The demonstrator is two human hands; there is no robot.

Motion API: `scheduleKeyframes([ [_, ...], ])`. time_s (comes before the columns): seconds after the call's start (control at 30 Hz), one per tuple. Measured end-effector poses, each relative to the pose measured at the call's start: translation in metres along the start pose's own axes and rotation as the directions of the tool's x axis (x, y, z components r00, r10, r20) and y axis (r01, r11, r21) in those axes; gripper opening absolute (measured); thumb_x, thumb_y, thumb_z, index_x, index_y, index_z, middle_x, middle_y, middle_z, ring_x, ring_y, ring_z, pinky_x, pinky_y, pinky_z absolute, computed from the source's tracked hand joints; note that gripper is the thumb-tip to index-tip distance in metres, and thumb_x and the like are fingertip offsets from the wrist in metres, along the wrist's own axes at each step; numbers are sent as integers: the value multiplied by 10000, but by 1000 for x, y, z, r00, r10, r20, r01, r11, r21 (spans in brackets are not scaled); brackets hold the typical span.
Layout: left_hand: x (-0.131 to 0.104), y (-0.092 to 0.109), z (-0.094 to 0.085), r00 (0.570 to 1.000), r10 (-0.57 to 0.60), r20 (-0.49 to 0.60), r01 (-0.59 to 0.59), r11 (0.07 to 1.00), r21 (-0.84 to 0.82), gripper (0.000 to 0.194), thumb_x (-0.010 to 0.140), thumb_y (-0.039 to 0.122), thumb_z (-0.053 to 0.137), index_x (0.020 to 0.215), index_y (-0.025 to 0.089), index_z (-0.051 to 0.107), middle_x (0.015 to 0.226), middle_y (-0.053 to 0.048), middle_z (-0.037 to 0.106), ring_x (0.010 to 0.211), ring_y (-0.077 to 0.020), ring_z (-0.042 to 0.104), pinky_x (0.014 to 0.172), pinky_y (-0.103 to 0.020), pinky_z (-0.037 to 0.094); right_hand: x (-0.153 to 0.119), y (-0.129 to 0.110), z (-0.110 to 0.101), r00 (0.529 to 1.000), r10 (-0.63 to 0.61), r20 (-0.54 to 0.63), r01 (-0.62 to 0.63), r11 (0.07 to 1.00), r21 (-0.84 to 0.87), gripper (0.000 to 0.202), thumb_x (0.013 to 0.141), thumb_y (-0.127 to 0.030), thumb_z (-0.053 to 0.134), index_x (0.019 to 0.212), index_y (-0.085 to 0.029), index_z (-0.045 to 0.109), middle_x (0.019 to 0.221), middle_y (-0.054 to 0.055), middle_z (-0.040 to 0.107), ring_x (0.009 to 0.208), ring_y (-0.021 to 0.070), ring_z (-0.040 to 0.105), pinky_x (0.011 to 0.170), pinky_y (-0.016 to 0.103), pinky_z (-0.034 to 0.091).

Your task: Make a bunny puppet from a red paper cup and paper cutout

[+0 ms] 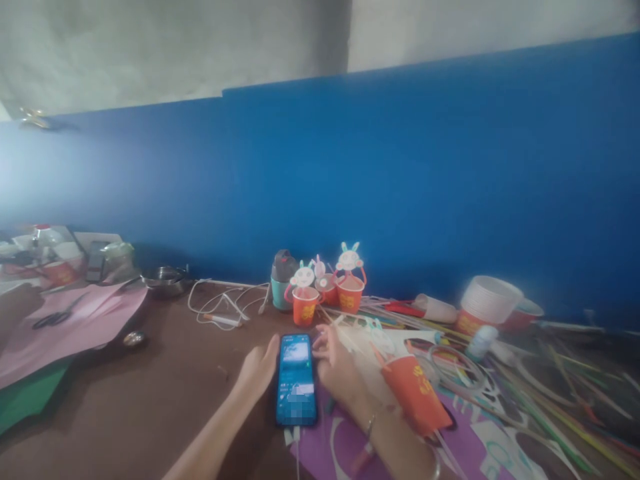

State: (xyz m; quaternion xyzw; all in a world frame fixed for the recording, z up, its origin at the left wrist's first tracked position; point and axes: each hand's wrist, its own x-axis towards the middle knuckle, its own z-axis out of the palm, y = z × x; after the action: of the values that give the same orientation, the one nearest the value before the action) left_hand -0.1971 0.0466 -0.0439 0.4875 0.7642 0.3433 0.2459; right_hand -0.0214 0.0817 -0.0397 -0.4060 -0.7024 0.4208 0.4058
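A phone point(297, 380) with a lit screen lies upright in the view between my hands, a white cable below its lower end. My left hand point(260, 365) is at its left edge, thumb along the side; what its fingers grip, if anything, is hard to tell. Near the phone's upper right edge is my right hand point(333, 357), its fingers bent and slightly apart, with nothing visible in them. Just beyond stand red paper cups point(304, 308) decorated with rabbit faces and curled arms. A larger red cup point(416, 393) lies tilted right of my right forearm.
Pink paper point(70, 323) with scissors point(59, 317) and green paper point(35, 397) lie left. A metal ball point(134, 340), white cables point(220, 303) and a teal bottle point(283, 293) are nearer. Stacked cups point(487, 300), colored sticks, purple paper point(317, 448) and a tape roll point(457, 367) crowd the right.
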Motion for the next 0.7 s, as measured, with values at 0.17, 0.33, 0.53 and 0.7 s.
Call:
scheduleKeyframes([
  [0.17, 0, 1, -1, 1000, 14, 9, -14, 1000, 6, 577, 876, 582, 221, 472, 236, 446, 507, -50, 553, 610, -240, 587, 620, -303, 368, 1, 2, 2, 1000, -8, 0, 8, 999, 35, 585, 626, 71, 408, 1144, -201, 416, 914, 24, 539, 890, 178, 641, 851, 349, 533],
  [0.33, -1, 1, -1, 1000, -14, 5, 13, 1000, 23, 602, 879, 603, 207, 483, 235, 471, 500, -61, 552, 641, -265, 603, 636, -314, 377, 2, 5, 5, 999, -5, -43, 5, 1000, 12, 556, 662, 79, 391, 1147, -193, 406, 906, 27, 522, 889, 167, 630, 834, 320, 539],
  [0.53, -2, 3, -1, 999, 31, 9, -31, 999, 33, 577, 894, 568, 233, 513, 224, 498, 553, -61, 597, 657, -246, 616, 617, -288, 379, 0, 2, 3, 1000, -7, 19, 7, 1000, 2, 585, 660, 84, 399, 1180, -184, 397, 938, 40, 536, 913, 177, 641, 822, 321, 541],
  [0.7, 0, 2, -2, 1000, 9, -11, -8, 999, 42, 601, 886, 579, 234, 524, 215, 545, 554, -76, 612, 659, -262, 626, 619, -298, 394, 0, 6, 5, 999, -30, -16, 30, 999, 12, 594, 651, 84, 404, 1170, -204, 400, 932, 32, 534, 926, 176, 636, 830, 314, 542],
])
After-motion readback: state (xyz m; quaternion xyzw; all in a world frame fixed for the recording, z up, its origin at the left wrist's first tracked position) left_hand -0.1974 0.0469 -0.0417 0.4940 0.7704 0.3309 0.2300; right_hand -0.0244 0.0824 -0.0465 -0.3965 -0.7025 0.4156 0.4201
